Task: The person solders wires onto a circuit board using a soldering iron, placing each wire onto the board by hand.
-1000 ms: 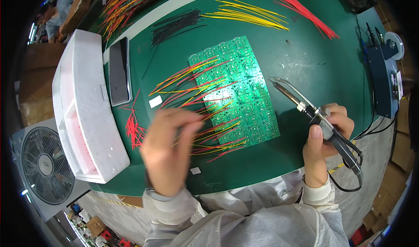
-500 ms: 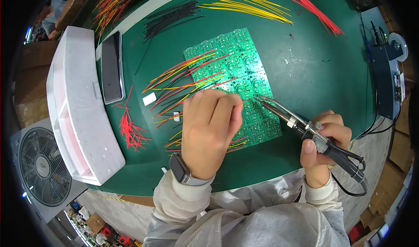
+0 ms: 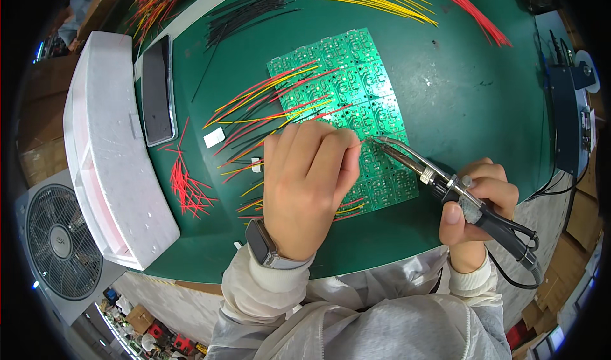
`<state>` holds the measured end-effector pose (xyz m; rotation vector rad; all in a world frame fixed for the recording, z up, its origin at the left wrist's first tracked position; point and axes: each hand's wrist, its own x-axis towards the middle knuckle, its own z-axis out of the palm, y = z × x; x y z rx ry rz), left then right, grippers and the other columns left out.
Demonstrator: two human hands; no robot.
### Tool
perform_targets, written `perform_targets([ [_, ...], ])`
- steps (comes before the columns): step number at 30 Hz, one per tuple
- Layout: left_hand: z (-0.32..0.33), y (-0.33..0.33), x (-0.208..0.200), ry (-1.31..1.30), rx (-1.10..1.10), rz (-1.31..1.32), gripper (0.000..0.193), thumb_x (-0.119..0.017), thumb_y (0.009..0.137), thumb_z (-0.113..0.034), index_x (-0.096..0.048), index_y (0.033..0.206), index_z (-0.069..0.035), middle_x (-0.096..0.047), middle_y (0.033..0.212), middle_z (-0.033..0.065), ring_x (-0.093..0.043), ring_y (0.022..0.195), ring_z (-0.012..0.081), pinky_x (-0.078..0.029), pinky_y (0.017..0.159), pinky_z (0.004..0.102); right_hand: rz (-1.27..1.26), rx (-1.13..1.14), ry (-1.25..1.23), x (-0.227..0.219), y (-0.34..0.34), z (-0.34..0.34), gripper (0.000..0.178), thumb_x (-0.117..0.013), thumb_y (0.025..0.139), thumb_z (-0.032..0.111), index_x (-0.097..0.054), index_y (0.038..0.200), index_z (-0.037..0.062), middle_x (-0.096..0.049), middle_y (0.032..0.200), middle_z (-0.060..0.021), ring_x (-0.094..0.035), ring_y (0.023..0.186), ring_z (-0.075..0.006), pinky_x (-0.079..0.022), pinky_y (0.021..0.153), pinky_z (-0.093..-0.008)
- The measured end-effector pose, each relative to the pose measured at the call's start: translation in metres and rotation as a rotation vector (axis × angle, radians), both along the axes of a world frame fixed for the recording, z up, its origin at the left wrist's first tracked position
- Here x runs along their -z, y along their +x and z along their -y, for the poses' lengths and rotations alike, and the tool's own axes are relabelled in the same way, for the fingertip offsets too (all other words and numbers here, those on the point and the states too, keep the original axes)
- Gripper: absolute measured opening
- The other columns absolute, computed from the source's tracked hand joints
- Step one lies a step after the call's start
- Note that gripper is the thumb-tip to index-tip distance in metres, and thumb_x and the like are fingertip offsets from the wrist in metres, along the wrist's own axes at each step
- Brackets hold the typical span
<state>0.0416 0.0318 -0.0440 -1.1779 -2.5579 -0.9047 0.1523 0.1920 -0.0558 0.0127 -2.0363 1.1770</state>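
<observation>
A green circuit board panel point(image 3: 347, 74) lies on the mat, with red, yellow and black wires point(image 3: 270, 102) fanning off its left side. Above the panel, my left hand point(image 3: 309, 182) is closed in a pinch on a thin red wire point(image 3: 364, 142), whose end shows just past the fingertips. My right hand point(image 3: 480, 201) grips a soldering iron point(image 3: 439, 180) with a curved metal feed tube along it. The iron's tip meets the board right beside the red wire's end. My left palm and the board under it are hidden.
Bundles of black point(image 3: 251, 13), yellow point(image 3: 369, 0) and red wires point(image 3: 468, 10) lie along the far side. At left are a white foam box point(image 3: 121, 156), a phone point(image 3: 158, 90) and short red wires point(image 3: 189, 182). A blue soldering unit point(image 3: 566, 105) stands at right; its cable hangs beside my right hand.
The view has shifted slightly. Both hands keep their grips, and the iron's tip stays at the board beside the red wire.
</observation>
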Motion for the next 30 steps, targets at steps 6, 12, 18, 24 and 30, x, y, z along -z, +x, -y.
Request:
perform_targets([
  [6,-0.0018,0.0006,-0.0009,-0.015,-0.009,-0.012,0.018,-0.065,0.062,0.001,-0.054,0.074,-0.008,-0.051,0.071,-0.0009,-0.049,0.063,0.0143,-0.032,0.058,0.0279,-0.01,-0.002,0.009,-0.001,-0.0009,-0.0004,0.034,-0.068,0.065,0.016,-0.043,0.083,0.0039,-0.047,0.066,-0.0078,-0.045,0.048,-0.0135,-0.036,0.045,-0.0238],
  [12,-0.0016,0.0009,-0.0009,-0.02,-0.011,-0.01,0.019,-0.065,0.061,0.001,-0.054,0.073,-0.007,-0.051,0.07,-0.0006,-0.049,0.063,0.0146,-0.033,0.059,0.0281,-0.015,-0.006,0.024,-0.0007,-0.0022,0.0002,0.034,-0.068,0.065,0.016,-0.043,0.084,0.0032,-0.047,0.066,-0.0076,-0.045,0.048,-0.0133,-0.036,0.044,-0.0236],
  [18,-0.003,0.0015,-0.0002,-0.023,-0.018,-0.015,0.019,-0.065,0.061,0.002,-0.053,0.073,-0.007,-0.051,0.07,-0.0004,-0.049,0.063,0.0149,-0.032,0.059,0.0284,-0.006,-0.01,0.015,-0.0013,-0.001,0.0005,0.032,-0.068,0.064,0.014,-0.044,0.083,0.0037,-0.048,0.066,-0.0075,-0.045,0.049,-0.0141,-0.036,0.044,-0.024],
  [24,-0.0037,0.0012,-0.0023,-0.04,-0.029,-0.038,0.02,-0.064,0.06,0.002,-0.052,0.073,-0.007,-0.05,0.069,-0.0003,-0.049,0.063,0.015,-0.031,0.058,0.029,0.018,-0.022,0.018,-0.0065,-0.0028,0.0021,0.031,-0.068,0.062,0.012,-0.045,0.082,0.0048,-0.049,0.065,-0.0071,-0.046,0.049,-0.0149,-0.037,0.045,-0.025],
  [30,-0.0044,0.0001,0.0013,-0.036,-0.026,-0.052,0.02,-0.064,0.06,0.002,-0.052,0.072,-0.007,-0.049,0.069,-0.0003,-0.048,0.062,0.0152,-0.031,0.057,0.0293,0.036,-0.021,0.037,-0.0073,-0.0013,0.0023,0.031,-0.067,0.061,0.011,-0.046,0.082,0.0054,-0.048,0.065,-0.0072,-0.046,0.048,-0.0156,-0.038,0.045,-0.0254],
])
